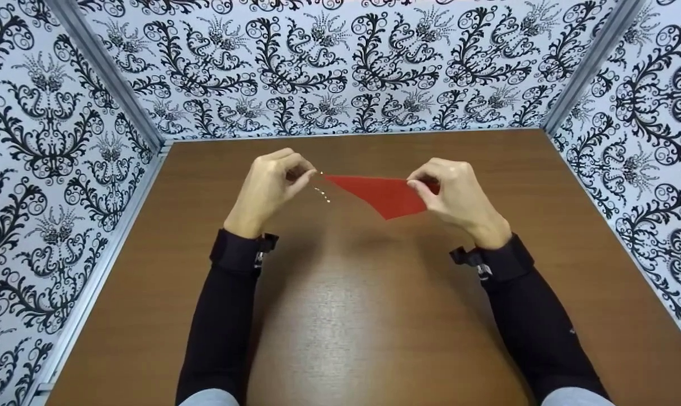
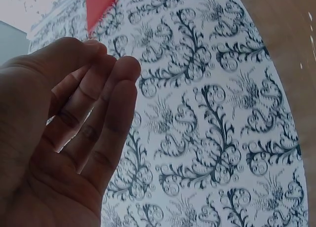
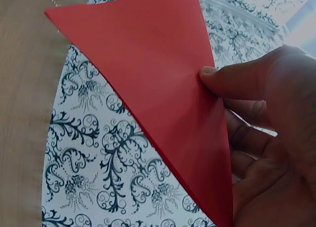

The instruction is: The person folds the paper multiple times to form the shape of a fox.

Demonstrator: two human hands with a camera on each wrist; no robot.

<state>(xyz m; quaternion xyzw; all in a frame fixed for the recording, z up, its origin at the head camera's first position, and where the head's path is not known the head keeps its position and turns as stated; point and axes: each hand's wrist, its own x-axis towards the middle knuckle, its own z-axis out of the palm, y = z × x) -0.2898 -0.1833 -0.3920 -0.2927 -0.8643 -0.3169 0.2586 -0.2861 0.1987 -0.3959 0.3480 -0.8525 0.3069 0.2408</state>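
Note:
A red sheet of paper [image 1: 374, 192], looking folded, hangs over the table between my two hands. My right hand [image 1: 453, 192] pinches its right part, with the thumb [image 3: 212, 76] on the near face and the fingers behind. The sheet narrows to a pointed corner at the left, clearest in the right wrist view. Right at that corner, the thumb and forefinger of my left hand [image 1: 273, 180] come together; whether they grip the tip itself I cannot tell. In the left wrist view the red tip [image 2: 94, 19] ends beside the thumb, and the other fingers are bent.
Small shiny specks [image 1: 322, 194] show below the left fingertips against the brown wooden table [image 1: 329, 316]. White panels with black scroll patterns [image 1: 318, 62] enclose the table at the back and both sides, joined by grey metal posts [image 1: 106, 73]. Dark wrist straps carry the cameras.

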